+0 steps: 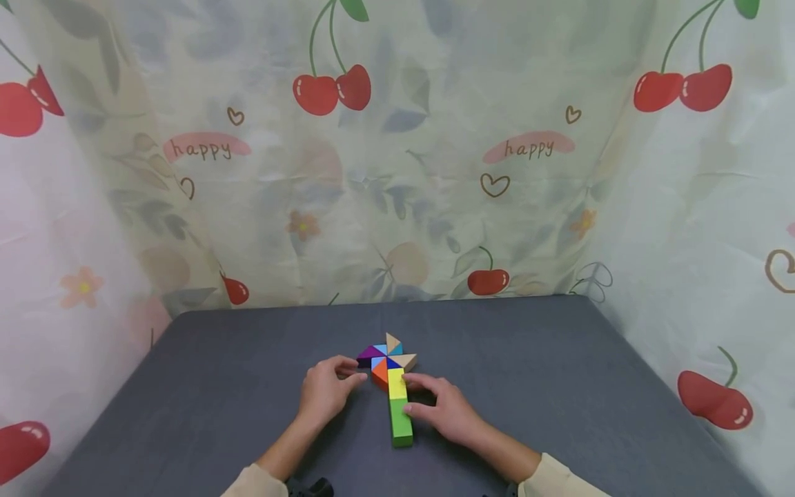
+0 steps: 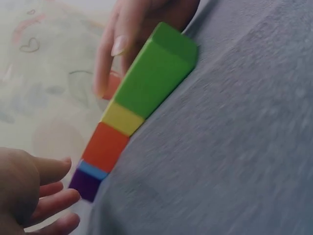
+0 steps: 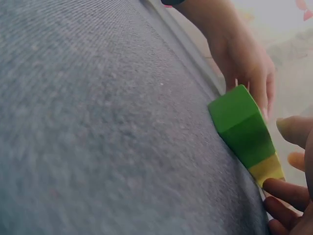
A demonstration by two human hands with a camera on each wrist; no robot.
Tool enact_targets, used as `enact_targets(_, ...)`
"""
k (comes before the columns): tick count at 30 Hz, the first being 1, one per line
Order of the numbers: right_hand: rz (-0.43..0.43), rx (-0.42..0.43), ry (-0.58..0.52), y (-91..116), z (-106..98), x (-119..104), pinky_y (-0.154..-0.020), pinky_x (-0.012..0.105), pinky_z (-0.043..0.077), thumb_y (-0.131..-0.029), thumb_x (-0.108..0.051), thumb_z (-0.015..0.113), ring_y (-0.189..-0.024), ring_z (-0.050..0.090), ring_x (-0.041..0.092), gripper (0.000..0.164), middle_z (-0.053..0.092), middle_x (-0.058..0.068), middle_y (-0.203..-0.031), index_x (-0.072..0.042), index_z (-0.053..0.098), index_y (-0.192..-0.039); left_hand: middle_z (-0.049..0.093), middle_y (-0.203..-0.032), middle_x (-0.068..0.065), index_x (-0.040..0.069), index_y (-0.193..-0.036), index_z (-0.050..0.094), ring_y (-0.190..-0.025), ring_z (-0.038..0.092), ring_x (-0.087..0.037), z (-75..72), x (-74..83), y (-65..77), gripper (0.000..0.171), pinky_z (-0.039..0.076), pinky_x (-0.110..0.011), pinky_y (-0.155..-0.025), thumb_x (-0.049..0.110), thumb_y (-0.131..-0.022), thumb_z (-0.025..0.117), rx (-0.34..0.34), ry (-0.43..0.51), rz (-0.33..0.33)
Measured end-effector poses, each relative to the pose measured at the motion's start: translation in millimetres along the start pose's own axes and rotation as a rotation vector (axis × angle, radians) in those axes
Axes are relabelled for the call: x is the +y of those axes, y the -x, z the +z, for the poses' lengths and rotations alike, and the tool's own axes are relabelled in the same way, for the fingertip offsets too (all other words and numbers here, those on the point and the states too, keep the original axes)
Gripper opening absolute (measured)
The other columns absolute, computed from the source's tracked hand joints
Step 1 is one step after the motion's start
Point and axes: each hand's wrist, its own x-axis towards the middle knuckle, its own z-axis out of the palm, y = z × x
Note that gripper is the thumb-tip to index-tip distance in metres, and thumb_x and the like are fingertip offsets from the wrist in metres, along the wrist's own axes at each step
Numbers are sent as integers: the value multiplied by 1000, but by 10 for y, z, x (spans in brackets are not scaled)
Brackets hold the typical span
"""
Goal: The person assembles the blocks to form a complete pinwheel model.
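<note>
A pinwheel of triangular blocks lies flat on the dark table, with purple (image 1: 369, 353), light blue, orange (image 1: 380, 375), dark blue and wood-coloured (image 1: 405, 361) pieces around one centre. Below it a yellow block (image 1: 397, 384) and a longer green block (image 1: 400, 421) form a straight stem toward me. My left hand (image 1: 326, 388) is at the pinwheel's left, fingers relaxed, fingertips right by the purple piece (image 2: 85, 185). At the stem's right side is my right hand (image 1: 448, 408), one fingertip at the yellow block (image 3: 267, 168) and the thumb beside the green block (image 3: 242, 127). Neither hand grips anything.
A dark grey cloth covers the table (image 1: 248, 359). Pale curtains (image 1: 397, 207) printed with cherries and leaves stand along its back and both sides. Light sleeves (image 1: 257, 481) and dark wrist straps show at the front edge of the view.
</note>
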Motion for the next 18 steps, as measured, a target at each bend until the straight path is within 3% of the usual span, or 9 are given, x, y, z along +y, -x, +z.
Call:
enact_targets(3,-7,26,-16,0,-55,33,-95,55,41,-89,-35,71,-114,56,28,49,66,5,-119,-17,59,-134,69,-92,1,12,-106,73,-81,61,-17,-96,-64,-38,29,53,-34,-71,27,-81,81,19,12,38)
enact_targets(8,15,111,5,28,-229,177,-94,52,45,-90,-27,71,-112,59,28,46,66,8,-119,-11,60,-132,70,-96,1,16,-107,73,-84,60,-19,-277,-251,-114,28,50,-37,-72,24,-82,81,38,-56,225)
enact_targets(13,38,233,108,92,-522,416,-96,51,42,-89,-25,72,-112,60,25,42,67,6,-117,-11,64,-127,69,-101,-2,16,-108,74,-90,61,-21,-487,-428,-170,30,51,-43,-75,24,-80,82,80,-154,393)
enact_targets(18,-10,290,233,177,-857,662,-98,55,38,-90,-24,71,-113,59,31,44,66,12,-121,-6,63,-128,70,-107,-3,14,-106,74,-98,61,-25,-691,-610,-226,30,47,-50,-84,23,-79,82,100,-192,464)
